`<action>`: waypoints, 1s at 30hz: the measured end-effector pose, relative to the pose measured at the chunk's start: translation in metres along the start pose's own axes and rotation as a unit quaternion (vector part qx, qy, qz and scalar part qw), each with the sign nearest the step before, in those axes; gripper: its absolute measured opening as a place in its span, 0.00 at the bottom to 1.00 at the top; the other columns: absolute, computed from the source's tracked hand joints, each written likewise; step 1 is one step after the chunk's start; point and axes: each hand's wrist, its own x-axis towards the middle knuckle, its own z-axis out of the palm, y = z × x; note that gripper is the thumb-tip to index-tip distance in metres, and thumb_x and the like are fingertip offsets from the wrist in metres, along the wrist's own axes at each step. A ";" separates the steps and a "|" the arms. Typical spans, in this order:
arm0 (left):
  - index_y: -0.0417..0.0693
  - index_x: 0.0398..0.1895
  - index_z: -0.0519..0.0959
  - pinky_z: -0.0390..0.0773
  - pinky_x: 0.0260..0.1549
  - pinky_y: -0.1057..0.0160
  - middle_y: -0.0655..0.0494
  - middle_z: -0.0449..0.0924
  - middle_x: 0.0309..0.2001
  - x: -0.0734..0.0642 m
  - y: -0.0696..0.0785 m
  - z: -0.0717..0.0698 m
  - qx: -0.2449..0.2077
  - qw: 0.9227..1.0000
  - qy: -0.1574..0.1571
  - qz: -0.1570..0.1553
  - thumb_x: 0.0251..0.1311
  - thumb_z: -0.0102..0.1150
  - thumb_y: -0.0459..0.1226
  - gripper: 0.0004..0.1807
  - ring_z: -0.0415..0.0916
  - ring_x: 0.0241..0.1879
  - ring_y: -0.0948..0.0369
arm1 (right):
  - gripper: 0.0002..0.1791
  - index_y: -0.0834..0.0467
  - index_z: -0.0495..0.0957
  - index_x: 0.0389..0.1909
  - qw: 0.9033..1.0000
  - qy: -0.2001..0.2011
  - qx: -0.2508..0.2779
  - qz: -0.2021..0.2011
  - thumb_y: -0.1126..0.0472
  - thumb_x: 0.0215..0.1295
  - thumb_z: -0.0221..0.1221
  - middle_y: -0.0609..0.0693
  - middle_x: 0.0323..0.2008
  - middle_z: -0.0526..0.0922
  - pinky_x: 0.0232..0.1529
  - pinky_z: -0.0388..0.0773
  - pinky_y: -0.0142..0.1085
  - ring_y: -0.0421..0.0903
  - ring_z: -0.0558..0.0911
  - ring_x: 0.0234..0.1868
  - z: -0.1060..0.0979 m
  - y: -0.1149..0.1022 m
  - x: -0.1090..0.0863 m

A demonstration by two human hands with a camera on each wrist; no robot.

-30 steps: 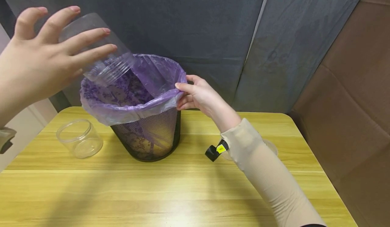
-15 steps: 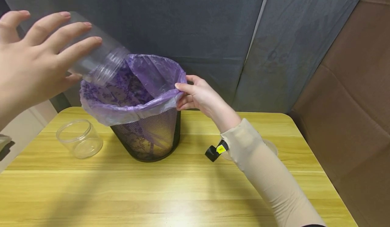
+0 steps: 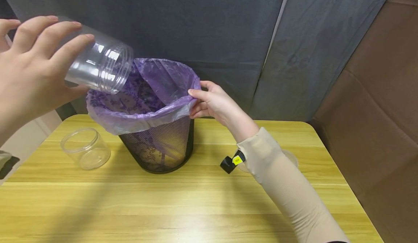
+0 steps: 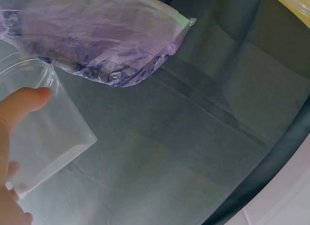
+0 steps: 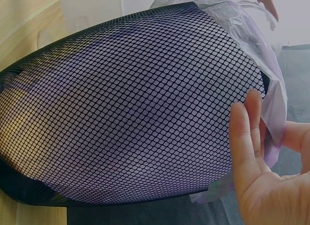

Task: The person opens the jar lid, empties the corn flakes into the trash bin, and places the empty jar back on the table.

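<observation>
My left hand [image 3: 39, 61] grips a clear plastic jar [image 3: 98, 67] with a ridged neck. The jar lies tilted, its mouth pointing right and slightly down over the left rim of a bin. In the left wrist view the thumb presses the wall of this see-through jar [image 4: 53, 133], and nothing shows inside. The black mesh wastebasket [image 3: 156, 148] stands on the table, lined with a purple bin bag [image 3: 140, 123] folded over its rim. At the right side of that rim my right hand [image 3: 213, 103] pinches the bag and edge, with its other fingers against the mesh outside.
A second clear jar [image 3: 85, 150] stands upright without a lid, left of the wastebasket on the wooden table [image 3: 163, 206]. Some clear round item [image 3: 290, 157] shows partly behind the right sleeve. A grey curtain [image 3: 222, 25] hangs behind the table.
My left hand has drawn the jar leftward and turned it closer to level, so its mouth sits higher at the bin's left rim. The right hand and wastebasket have stayed put.
</observation>
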 end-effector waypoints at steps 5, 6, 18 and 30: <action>0.48 0.66 0.64 0.44 0.64 0.41 0.44 0.62 0.68 -0.005 0.001 0.005 0.000 0.999 0.031 -0.026 0.20 0.68 0.32 0.54 0.53 0.69 0.46 | 0.28 0.58 0.57 0.66 1.000 -0.002 0.004 -0.001 0.64 0.69 0.55 0.59 0.23 0.77 0.31 0.83 0.45 0.49 0.79 0.17 -0.001 0.001 0.000; 0.47 0.66 0.64 0.44 0.64 0.41 0.44 0.62 0.68 -0.005 0.001 0.006 -0.002 0.999 0.035 -0.033 0.19 0.69 0.32 0.55 0.53 0.68 0.46 | 0.28 0.58 0.57 0.66 1.000 -0.002 0.003 -0.001 0.64 0.69 0.55 0.59 0.23 0.77 0.31 0.83 0.45 0.49 0.79 0.17 -0.001 0.001 0.000; 0.40 0.64 0.64 0.44 0.65 0.41 0.36 0.63 0.65 -0.012 0.006 0.005 -0.008 0.994 0.034 -0.103 0.34 0.58 0.49 0.47 0.54 0.64 0.36 | 0.27 0.58 0.58 0.65 1.000 0.000 0.002 -0.001 0.64 0.69 0.55 0.59 0.23 0.77 0.32 0.83 0.45 0.49 0.79 0.17 -0.001 0.001 0.000; 0.37 0.65 0.62 0.52 0.65 0.51 0.39 0.63 0.64 -0.021 0.010 0.001 -0.059 0.974 0.040 -0.215 0.41 0.51 0.74 0.58 0.53 0.66 0.47 | 0.27 0.58 0.57 0.65 1.000 -0.001 0.005 -0.001 0.64 0.69 0.55 0.59 0.23 0.77 0.30 0.83 0.44 0.49 0.79 0.17 0.000 0.001 0.001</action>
